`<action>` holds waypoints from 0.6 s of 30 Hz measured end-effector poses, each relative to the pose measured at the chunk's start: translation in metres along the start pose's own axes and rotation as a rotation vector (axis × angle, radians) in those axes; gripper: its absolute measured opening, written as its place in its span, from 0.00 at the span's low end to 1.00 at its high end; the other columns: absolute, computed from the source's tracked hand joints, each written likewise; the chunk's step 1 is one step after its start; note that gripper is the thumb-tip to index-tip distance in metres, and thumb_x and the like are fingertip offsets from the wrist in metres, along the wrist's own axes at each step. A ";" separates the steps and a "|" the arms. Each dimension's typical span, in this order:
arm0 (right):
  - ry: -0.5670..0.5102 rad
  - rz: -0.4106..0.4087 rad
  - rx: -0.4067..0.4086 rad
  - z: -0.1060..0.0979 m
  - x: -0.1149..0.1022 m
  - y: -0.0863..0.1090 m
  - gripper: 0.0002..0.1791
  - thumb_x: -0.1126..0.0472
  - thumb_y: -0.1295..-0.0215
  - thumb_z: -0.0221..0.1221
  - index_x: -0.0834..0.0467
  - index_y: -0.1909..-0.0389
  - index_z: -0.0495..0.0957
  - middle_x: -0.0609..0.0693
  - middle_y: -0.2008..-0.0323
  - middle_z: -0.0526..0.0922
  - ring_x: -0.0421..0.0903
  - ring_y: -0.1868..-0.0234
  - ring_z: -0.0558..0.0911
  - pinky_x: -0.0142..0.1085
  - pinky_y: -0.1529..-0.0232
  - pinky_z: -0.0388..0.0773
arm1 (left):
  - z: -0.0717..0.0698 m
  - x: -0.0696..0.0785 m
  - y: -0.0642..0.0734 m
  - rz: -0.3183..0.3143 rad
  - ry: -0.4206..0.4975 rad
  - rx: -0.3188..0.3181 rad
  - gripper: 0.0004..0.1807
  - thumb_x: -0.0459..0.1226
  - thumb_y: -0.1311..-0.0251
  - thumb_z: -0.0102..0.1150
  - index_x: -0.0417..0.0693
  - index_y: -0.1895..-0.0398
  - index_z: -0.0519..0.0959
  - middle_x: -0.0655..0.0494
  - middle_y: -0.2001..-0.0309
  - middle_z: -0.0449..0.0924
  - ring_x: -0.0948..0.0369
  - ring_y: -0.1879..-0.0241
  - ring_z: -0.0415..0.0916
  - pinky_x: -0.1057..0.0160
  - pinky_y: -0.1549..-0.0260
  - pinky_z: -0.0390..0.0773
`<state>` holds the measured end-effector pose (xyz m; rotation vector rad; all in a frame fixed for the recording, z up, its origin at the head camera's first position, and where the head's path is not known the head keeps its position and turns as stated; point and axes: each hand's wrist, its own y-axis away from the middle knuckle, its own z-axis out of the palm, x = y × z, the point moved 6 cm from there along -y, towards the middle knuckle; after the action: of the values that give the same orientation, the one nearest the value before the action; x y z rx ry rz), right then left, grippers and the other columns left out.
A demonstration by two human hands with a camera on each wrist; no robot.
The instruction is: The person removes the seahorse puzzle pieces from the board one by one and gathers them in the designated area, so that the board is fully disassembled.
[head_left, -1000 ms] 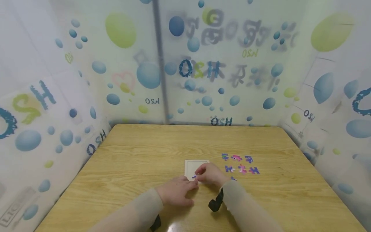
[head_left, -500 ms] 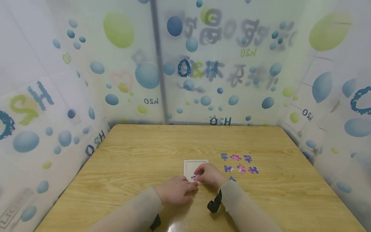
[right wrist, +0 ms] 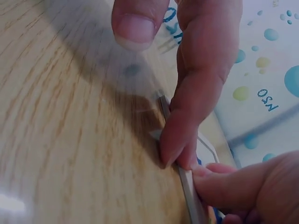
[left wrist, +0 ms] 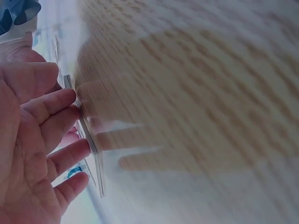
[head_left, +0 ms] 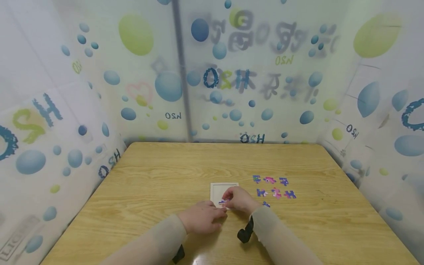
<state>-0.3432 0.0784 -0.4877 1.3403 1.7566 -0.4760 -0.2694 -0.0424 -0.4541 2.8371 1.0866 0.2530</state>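
Observation:
A square white puzzle tray (head_left: 224,183) lies flat at the middle of the table. My right hand (head_left: 241,200) reaches over its right side, and its thumb and fingers pinch a small purple-and-blue jigsaw piece (head_left: 221,202) at the tray's near part. Fingertips hide most of this piece; a bit of blue and orange shows in the right wrist view. My left hand (head_left: 202,218) lies at the tray's near left corner, palm down. In the left wrist view its slightly bent fingers (left wrist: 70,156) touch the tray's edge (left wrist: 96,154), with the thumb held apart.
Several loose jigsaw pieces lie in rows right of the tray, among them a pink piece (head_left: 269,180) and a purple piece (head_left: 290,194). One more piece (head_left: 266,204) sits close beside the right wrist. Patterned curtains (head_left: 149,92) surround the wooden table (head_left: 159,173).
Both hands stay almost in place at the tray. The right fingertips shift only slightly over the piece, and the head view moves a little.

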 end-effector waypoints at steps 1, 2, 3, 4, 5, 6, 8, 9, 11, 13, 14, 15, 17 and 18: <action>0.008 0.004 0.001 0.000 -0.001 0.000 0.11 0.72 0.49 0.68 0.59 0.66 0.79 0.48 0.69 0.77 0.44 0.66 0.75 0.35 0.63 0.74 | 0.000 0.000 0.000 -0.001 0.004 -0.001 0.22 0.52 0.35 0.52 0.60 0.40 0.76 0.68 0.39 0.73 0.63 0.48 0.71 0.61 0.47 0.71; 0.016 0.009 0.002 0.000 -0.001 0.000 0.11 0.72 0.49 0.68 0.59 0.66 0.79 0.49 0.69 0.77 0.45 0.67 0.75 0.35 0.64 0.74 | 0.000 0.000 0.000 -0.002 0.007 -0.001 0.22 0.52 0.35 0.53 0.60 0.40 0.76 0.68 0.39 0.73 0.63 0.48 0.71 0.61 0.47 0.71; 0.022 0.014 0.003 0.000 -0.002 0.001 0.11 0.71 0.49 0.68 0.59 0.66 0.78 0.49 0.70 0.77 0.45 0.67 0.74 0.35 0.64 0.74 | 0.000 0.000 0.000 -0.002 0.010 -0.002 0.22 0.52 0.35 0.53 0.59 0.40 0.76 0.68 0.39 0.74 0.63 0.48 0.71 0.61 0.47 0.71; 0.028 0.019 0.005 -0.001 -0.002 0.001 0.11 0.71 0.49 0.68 0.59 0.66 0.78 0.49 0.70 0.77 0.45 0.67 0.74 0.35 0.65 0.73 | 0.000 0.000 0.000 -0.004 0.012 -0.003 0.22 0.52 0.35 0.53 0.59 0.40 0.76 0.68 0.39 0.74 0.63 0.48 0.71 0.61 0.47 0.71; 0.032 0.023 0.006 -0.001 -0.003 0.001 0.11 0.71 0.49 0.68 0.59 0.66 0.78 0.49 0.70 0.76 0.45 0.68 0.74 0.35 0.65 0.73 | -0.001 0.000 0.000 -0.005 0.015 -0.003 0.22 0.52 0.35 0.53 0.59 0.40 0.76 0.68 0.40 0.74 0.63 0.48 0.71 0.60 0.47 0.71; 0.035 0.028 0.006 -0.001 -0.003 0.001 0.11 0.71 0.48 0.68 0.59 0.66 0.78 0.49 0.70 0.76 0.45 0.68 0.74 0.35 0.65 0.73 | 0.000 0.000 -0.001 -0.007 0.017 -0.003 0.23 0.52 0.36 0.53 0.59 0.40 0.76 0.68 0.40 0.74 0.63 0.48 0.71 0.60 0.47 0.71; 0.035 0.034 0.007 0.000 -0.003 0.001 0.11 0.71 0.48 0.67 0.59 0.65 0.78 0.49 0.70 0.76 0.45 0.68 0.74 0.35 0.65 0.73 | 0.000 0.000 -0.001 -0.009 0.020 -0.005 0.23 0.52 0.36 0.53 0.59 0.39 0.76 0.67 0.40 0.74 0.63 0.47 0.71 0.60 0.46 0.70; 0.032 0.038 0.007 0.000 -0.003 0.001 0.11 0.71 0.48 0.67 0.59 0.65 0.78 0.49 0.70 0.76 0.45 0.67 0.74 0.35 0.65 0.73 | 0.000 -0.001 -0.001 -0.011 0.020 -0.006 0.23 0.52 0.36 0.53 0.59 0.39 0.76 0.67 0.39 0.74 0.63 0.47 0.71 0.60 0.46 0.70; 0.027 0.041 0.006 0.000 -0.003 0.001 0.11 0.72 0.48 0.67 0.58 0.65 0.78 0.50 0.70 0.76 0.45 0.67 0.74 0.35 0.65 0.73 | 0.001 -0.001 -0.001 -0.013 0.021 -0.009 0.23 0.52 0.35 0.53 0.59 0.39 0.75 0.67 0.39 0.74 0.63 0.47 0.71 0.60 0.45 0.70; 0.025 0.041 0.005 0.001 -0.002 0.001 0.11 0.72 0.48 0.67 0.58 0.65 0.78 0.50 0.70 0.76 0.46 0.67 0.74 0.35 0.65 0.73 | 0.001 -0.001 -0.001 -0.012 0.021 -0.010 0.23 0.52 0.35 0.53 0.59 0.39 0.75 0.68 0.40 0.74 0.63 0.47 0.71 0.60 0.45 0.70; 0.023 0.043 0.004 0.001 -0.002 0.001 0.11 0.72 0.47 0.67 0.58 0.65 0.78 0.50 0.69 0.76 0.46 0.67 0.73 0.35 0.65 0.72 | 0.002 -0.002 -0.001 -0.011 0.020 -0.011 0.23 0.52 0.35 0.53 0.59 0.39 0.75 0.68 0.40 0.74 0.64 0.47 0.71 0.60 0.45 0.70; 0.020 0.045 0.004 0.001 -0.001 0.001 0.11 0.72 0.47 0.66 0.58 0.65 0.78 0.50 0.69 0.76 0.46 0.67 0.73 0.35 0.65 0.72 | 0.002 -0.002 -0.001 -0.011 0.020 -0.012 0.23 0.52 0.35 0.52 0.59 0.38 0.75 0.68 0.40 0.74 0.64 0.48 0.71 0.60 0.45 0.70; 0.019 0.042 0.006 0.000 -0.001 0.001 0.11 0.71 0.47 0.67 0.58 0.64 0.78 0.50 0.69 0.76 0.46 0.67 0.73 0.36 0.65 0.72 | 0.002 -0.002 -0.002 -0.007 0.022 -0.011 0.23 0.52 0.35 0.52 0.59 0.38 0.75 0.68 0.40 0.74 0.64 0.48 0.71 0.60 0.45 0.70; 0.016 0.042 0.007 0.000 -0.001 0.001 0.12 0.71 0.47 0.67 0.58 0.64 0.78 0.50 0.69 0.76 0.46 0.66 0.73 0.36 0.65 0.72 | 0.002 -0.002 -0.002 -0.006 0.022 -0.010 0.23 0.52 0.35 0.52 0.59 0.38 0.75 0.68 0.40 0.74 0.64 0.48 0.71 0.61 0.45 0.70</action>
<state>-0.3424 0.0785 -0.4870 1.3874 1.7377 -0.4493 -0.2714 -0.0421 -0.4568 2.8287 1.0940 0.2891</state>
